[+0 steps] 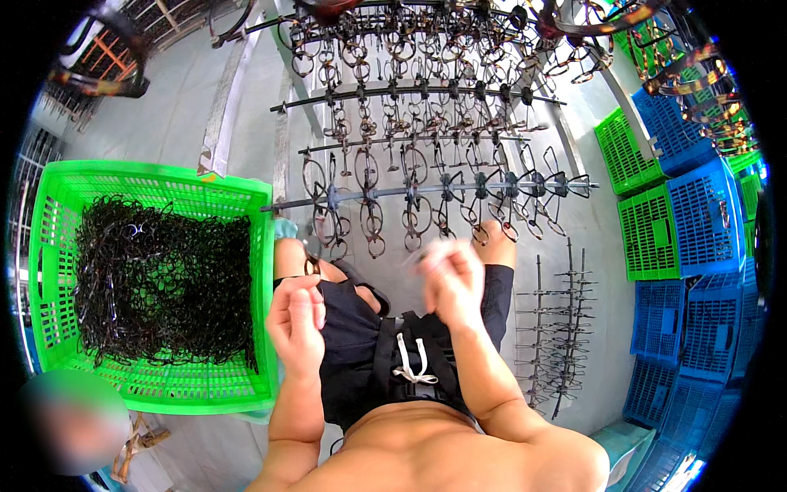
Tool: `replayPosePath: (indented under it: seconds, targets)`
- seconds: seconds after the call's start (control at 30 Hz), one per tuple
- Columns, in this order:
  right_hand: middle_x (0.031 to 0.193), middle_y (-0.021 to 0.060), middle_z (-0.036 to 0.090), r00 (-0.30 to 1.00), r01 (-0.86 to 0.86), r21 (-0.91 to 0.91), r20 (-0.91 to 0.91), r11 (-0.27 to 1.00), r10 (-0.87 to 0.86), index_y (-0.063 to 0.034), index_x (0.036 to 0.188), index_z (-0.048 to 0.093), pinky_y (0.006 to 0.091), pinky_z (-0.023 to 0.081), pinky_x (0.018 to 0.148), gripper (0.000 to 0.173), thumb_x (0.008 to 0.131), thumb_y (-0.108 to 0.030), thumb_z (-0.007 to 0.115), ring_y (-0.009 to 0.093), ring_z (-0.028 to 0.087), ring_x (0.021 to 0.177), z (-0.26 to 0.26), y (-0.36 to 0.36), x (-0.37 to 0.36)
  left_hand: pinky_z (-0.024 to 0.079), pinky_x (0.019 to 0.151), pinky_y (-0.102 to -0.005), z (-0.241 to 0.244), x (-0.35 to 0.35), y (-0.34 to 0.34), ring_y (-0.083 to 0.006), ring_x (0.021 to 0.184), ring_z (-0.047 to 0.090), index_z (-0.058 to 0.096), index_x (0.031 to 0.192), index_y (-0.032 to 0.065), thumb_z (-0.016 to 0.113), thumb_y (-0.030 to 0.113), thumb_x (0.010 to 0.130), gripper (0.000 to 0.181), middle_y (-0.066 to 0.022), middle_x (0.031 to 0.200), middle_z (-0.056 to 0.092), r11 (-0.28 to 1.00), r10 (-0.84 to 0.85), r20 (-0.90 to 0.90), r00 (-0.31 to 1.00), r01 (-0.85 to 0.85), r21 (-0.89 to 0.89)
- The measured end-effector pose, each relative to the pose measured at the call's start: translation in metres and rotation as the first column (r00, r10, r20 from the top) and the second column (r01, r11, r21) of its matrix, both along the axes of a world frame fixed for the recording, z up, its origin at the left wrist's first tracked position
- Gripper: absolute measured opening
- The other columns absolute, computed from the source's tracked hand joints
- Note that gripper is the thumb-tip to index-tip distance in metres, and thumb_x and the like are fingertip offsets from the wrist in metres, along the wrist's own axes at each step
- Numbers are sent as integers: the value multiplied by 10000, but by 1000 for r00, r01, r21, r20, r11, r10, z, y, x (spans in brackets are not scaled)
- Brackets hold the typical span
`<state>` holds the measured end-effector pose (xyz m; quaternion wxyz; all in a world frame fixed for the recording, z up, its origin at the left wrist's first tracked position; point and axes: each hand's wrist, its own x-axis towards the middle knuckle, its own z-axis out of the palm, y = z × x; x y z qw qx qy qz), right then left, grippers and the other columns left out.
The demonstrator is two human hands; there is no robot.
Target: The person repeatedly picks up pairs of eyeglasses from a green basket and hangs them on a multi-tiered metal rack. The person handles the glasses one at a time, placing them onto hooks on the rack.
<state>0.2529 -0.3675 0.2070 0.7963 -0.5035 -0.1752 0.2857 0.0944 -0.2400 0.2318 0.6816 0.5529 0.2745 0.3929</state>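
My left hand [298, 320] is beside the green basket's right wall, thumb and forefinger pinched on a dark spectacle frame [312, 266]. That frame overlaps the hanging ones in the picture, so its outline is partly lost. Motion blurs my right hand [455, 280], raised over my right thigh with its fingers bent; a small pale and dark patch shows at its fingertips, too smeared to identify. Beyond both hands, a grey rod [393, 192] with dark clips carries a row of spectacle frames [413, 212]. A dense heap of dark spectacle frames [166, 283] fills much of the green plastic basket [154, 400].
Farther rods [424, 92] hold more spectacle frames between metal uprights [221, 104]. Bare clip rods [569, 326] lie on the floor at right. Blue crates [704, 221] and green crates [648, 234] are stacked along the right. Tortoiseshell frames [695, 74] hang close at upper right.
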Motion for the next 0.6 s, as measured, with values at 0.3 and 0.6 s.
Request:
replayPosePath:
  seconds: [0.3,0.6]
  targets:
    - [705,70,508,873,485,-357,148,798,-465,-13,977,415,231,332,328,120,924,-117,443,99,443,364,-20,28,64,362,472,-175,0,-7,0,-76,554,431,386,1093,29,453,-96,768,354,-117,911,499,983,-180,28,983,181,-44]
    - [753,73,572,797,605,-245,175,758,-579,-30,1001,396,236,334,357,166,905,-132,484,86,429,433,-55,44,81,479,692,-229,-10,-1,-2,-150,808,614,473,1009,32,578,-79,802,258,-150,923,650,997,-67,69,995,70,-39]
